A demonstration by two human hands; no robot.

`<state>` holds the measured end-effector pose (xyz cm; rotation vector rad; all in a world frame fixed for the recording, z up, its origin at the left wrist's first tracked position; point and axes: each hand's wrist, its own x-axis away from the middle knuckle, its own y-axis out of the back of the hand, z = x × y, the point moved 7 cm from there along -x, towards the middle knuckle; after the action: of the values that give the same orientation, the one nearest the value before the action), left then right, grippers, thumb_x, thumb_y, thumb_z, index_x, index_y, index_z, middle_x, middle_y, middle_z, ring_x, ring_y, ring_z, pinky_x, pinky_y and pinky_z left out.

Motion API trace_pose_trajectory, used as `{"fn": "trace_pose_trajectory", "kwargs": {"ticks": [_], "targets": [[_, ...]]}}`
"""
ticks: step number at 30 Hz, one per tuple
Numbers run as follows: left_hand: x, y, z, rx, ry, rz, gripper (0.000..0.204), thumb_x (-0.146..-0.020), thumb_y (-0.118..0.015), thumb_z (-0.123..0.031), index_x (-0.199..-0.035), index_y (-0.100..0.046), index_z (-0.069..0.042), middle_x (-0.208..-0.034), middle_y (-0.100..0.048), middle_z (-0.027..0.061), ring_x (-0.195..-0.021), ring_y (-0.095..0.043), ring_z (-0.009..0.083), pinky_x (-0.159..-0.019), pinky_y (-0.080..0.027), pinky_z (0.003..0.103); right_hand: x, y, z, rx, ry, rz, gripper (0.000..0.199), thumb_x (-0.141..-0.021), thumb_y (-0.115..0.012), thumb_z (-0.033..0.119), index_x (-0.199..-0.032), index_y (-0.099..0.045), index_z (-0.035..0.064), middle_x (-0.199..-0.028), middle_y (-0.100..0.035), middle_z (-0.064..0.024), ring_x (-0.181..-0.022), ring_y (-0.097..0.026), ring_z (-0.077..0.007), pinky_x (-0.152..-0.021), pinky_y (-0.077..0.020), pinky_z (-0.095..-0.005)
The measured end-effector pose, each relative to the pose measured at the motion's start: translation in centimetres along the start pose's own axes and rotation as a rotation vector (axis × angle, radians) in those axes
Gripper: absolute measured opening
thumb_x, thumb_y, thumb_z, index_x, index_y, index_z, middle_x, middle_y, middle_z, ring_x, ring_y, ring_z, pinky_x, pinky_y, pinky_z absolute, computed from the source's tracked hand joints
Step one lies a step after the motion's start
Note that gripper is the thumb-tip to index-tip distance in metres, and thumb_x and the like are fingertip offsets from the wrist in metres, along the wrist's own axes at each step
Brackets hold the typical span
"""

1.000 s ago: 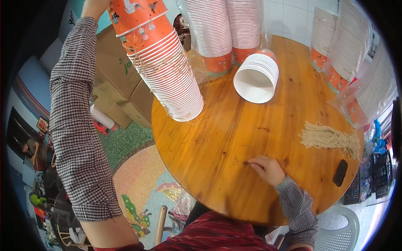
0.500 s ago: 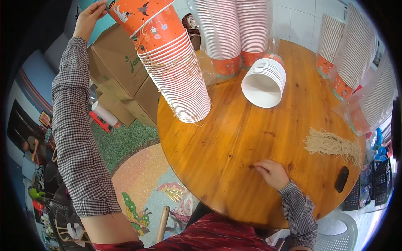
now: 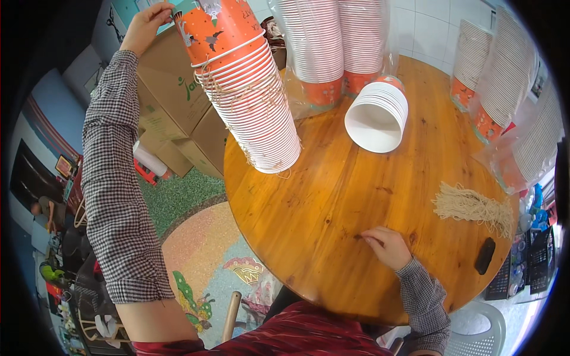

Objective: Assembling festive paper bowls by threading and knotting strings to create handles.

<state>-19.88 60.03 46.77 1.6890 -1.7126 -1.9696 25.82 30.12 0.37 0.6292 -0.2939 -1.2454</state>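
Nearest the body, right hand (image 3: 389, 246) is resting on the round wooden bench (image 3: 332, 202), fingertips pressing flat w/ nothing visibly clamped in its grip; whether it's pinching a thin strand I cannot tell. Just beyond, to the right, a loose bundle of pale string (image 3: 472, 207) is lying near a small black device (image 3: 484, 256). Further out, left hand (image 3: 145, 24) is reaching up, its grip closing on the top of a tall leaning stack of orange paper cups (image 3: 246, 95), which is standing at the bench's far-left edge and appears wrapped w/ string round its middle. So tying seems partly done on this stack. A short stack lying on its side (image 3: 377, 115) and bagged stacks (image 3: 332, 47) at the back are waiting, apparently untied.
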Motion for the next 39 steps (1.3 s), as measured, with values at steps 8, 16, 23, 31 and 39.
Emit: {"fn": "trace_pose_trajectory", "kwargs": {"ticks": [8, 16, 23, 31, 39], "targets": [[1.6, -1.1, -2.4, 0.010, 0.072, -0.023, 0.027, -0.098, -0.053, -0.015, -0.121, -0.060, -0.002, -0.107, -0.063, -0.0001, -0.100, -0.060, 0.0085, -0.093, -0.047, 0.022, 0.0, 0.1, 0.4, 0.002, 0.024, -0.011, 0.019, -0.090, -0.058, 0.009, -0.103, -0.065, -0.0022, -0.093, -0.065, -0.0144, -0.084, -0.064, -0.0274, -0.075, -0.0516, -0.0324], [2.3, -1.9, -1.8, 0.075, 0.040, -0.127, 0.025, -0.097, -0.055, -0.016, -0.117, -0.063, -0.004, -0.098, -0.064, -0.0002, -0.093, -0.059, 0.0089, -0.086, -0.046, 0.023, 0.1, 0.1, 0.4, 0.023, 0.029, -0.007, 0.019, -0.091, -0.057, 0.010, -0.104, -0.064, -0.0023, -0.094, -0.065, -0.0142, -0.086, -0.064, -0.0276, -0.077, -0.0517, -0.0327], [2.5, -1.9, -2.2, 0.033, 0.058, -0.133, 0.026, -0.097, -0.056, -0.017, -0.118, -0.062, -0.005, -0.098, -0.064, 0.0007, -0.092, -0.059, 0.0087, -0.084, -0.046, 0.022, 0.1, 0.0, 0.2, 0.022, -0.017, 0.021, 0.020, -0.091, -0.057, 0.010, -0.105, -0.064, -0.0021, -0.095, -0.066, -0.0137, -0.086, -0.064, -0.0266, -0.077, -0.0519, -0.0322], [2.9, -2.2, -2.5, -0.004, 0.112, -0.137, 0.026, -0.096, -0.056, -0.017, -0.118, -0.063, -0.005, -0.093, -0.065, 0.0005, -0.088, -0.060, 0.0075, -0.080, -0.047, 0.021, 0.1, 0.0, 0.0, 0.007, 0.001, 0.005, 0.020, -0.092, -0.057, 0.011, -0.106, -0.064, -0.0022, -0.097, -0.066, -0.0143, -0.086, -0.064, -0.0271, -0.077, -0.0517, -0.0319], [3.5, -2.5, -2.6, 0.010, 0.148, -0.185, 0.025, -0.096, -0.057, -0.017, -0.117, -0.063, -0.005, -0.093, -0.065, 0.0007, -0.088, -0.060, 0.0075, -0.080, -0.047, 0.021, 0.4, -0.1, 0.3, 0.002, -0.012, 0.016, 0.020, -0.092, -0.056, 0.011, -0.105, -0.064, -0.0022, -0.097, -0.065, -0.0143, -0.088, -0.064, -0.0279, -0.078, -0.0510, -0.0330]]}}
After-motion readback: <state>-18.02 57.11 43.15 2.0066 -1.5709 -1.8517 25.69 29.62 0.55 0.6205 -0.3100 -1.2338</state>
